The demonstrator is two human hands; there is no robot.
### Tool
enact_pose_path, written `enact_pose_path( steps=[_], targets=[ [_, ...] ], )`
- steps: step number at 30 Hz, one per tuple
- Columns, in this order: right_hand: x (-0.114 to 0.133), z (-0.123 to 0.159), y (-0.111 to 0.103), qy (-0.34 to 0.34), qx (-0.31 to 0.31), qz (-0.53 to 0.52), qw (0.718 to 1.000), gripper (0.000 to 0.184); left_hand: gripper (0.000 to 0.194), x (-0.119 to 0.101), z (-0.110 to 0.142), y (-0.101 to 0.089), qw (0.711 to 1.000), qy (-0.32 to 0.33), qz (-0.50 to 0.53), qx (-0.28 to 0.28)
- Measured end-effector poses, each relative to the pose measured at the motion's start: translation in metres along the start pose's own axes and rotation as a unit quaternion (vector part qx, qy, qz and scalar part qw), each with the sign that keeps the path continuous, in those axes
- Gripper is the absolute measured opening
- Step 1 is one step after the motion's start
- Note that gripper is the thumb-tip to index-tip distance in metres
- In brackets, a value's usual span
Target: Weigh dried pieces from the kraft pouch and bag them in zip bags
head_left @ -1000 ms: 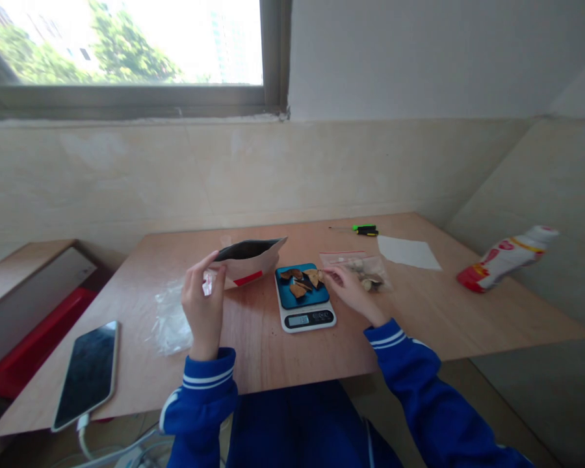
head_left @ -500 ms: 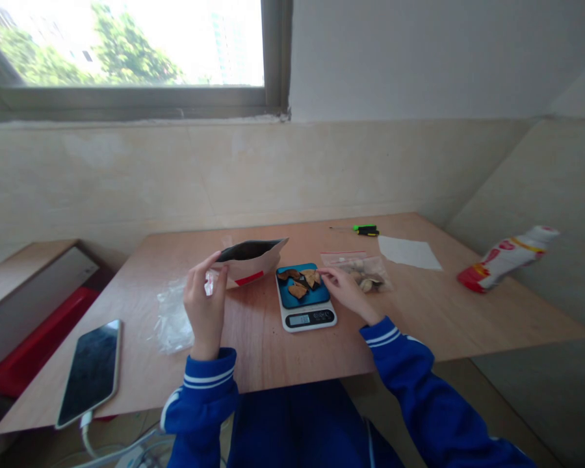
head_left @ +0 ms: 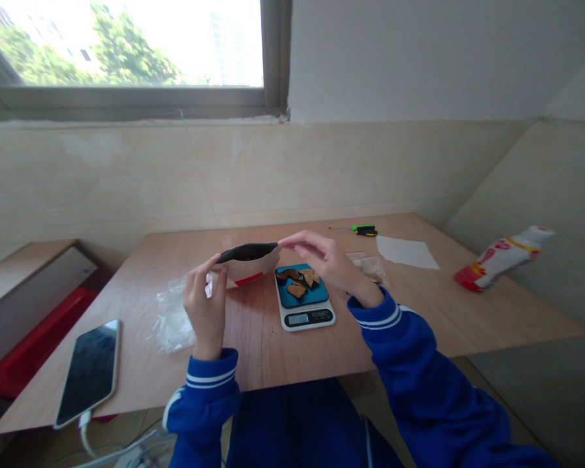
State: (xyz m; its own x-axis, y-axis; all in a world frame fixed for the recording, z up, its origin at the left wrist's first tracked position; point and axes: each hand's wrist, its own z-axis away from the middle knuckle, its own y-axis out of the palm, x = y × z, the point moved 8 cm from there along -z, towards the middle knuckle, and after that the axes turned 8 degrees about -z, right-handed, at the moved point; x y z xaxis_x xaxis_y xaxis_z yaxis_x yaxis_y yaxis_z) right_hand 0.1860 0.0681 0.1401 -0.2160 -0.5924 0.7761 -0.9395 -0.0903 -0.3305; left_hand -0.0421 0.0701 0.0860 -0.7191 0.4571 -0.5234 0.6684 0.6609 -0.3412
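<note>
Two hands are at the mouth of an open paper pouch (head_left: 246,270), which sits at ten o'clock from a small kitchen scale (head_left: 309,318) on the worktop (head_left: 258,364). Several brown dried pieces (head_left: 297,291) lie loose on the scale's blue platform (head_left: 316,298).

The likeliest trouble is a knock: the right hand (head_left: 329,263) reaches past the platform's far right corner, so a dipping wrist could nudge the pieces or upset the reading. The pouch seems to depend partly on the grip at its rim; if that slackens, its mouth could fold in or the pouch could lean onto the scale. A hard pull at the rim could also tip it and spill whatever is inside.

The left hand (head_left: 205,312) stands nearly upright, its forearm rising from seven o'clock, with thumb and fingers closed narrowly on the pouch's near-left corner. The right forearm comes in from four o'clock, wrist bent, back of the hand upward, and its fingers stretch towards ten o'clock. They are close together and meet the pouch's right corner; whether they pinch it or merely touch it, one cannot tell.

A clear zip bag (head_left: 370,265), partly hidden by the right hand, lies at two o'clock from the scale.
</note>
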Motion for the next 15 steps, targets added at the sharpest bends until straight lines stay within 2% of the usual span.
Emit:
enact_pose_path(
  steps=[3, 7, 10, 15],
  targets=[
    [0.010, -0.019, 0.034, -0.043, 0.110, 0.063, 0.991, 0.028, 0.028, -0.001, 0.003, -0.001, 1.000, 0.003, -0.009, -0.004],
    [0.005, -0.028, 0.063, -0.068, 0.175, 0.185, 0.965, 0.032, 0.026, -0.004, 0.006, -0.006, 0.999, 0.020, -0.043, -0.009],
    [-0.002, -0.027, 0.075, -0.041, 0.208, 0.217, 0.953, 0.033, 0.025, -0.006, 0.009, -0.007, 0.998, 0.041, -0.046, -0.010],
    [-0.016, -0.030, 0.081, 0.005, 0.244, 0.211, 0.947, 0.034, 0.021, -0.008, 0.020, -0.006, 0.996, 0.086, -0.036, -0.009]
  ],
)
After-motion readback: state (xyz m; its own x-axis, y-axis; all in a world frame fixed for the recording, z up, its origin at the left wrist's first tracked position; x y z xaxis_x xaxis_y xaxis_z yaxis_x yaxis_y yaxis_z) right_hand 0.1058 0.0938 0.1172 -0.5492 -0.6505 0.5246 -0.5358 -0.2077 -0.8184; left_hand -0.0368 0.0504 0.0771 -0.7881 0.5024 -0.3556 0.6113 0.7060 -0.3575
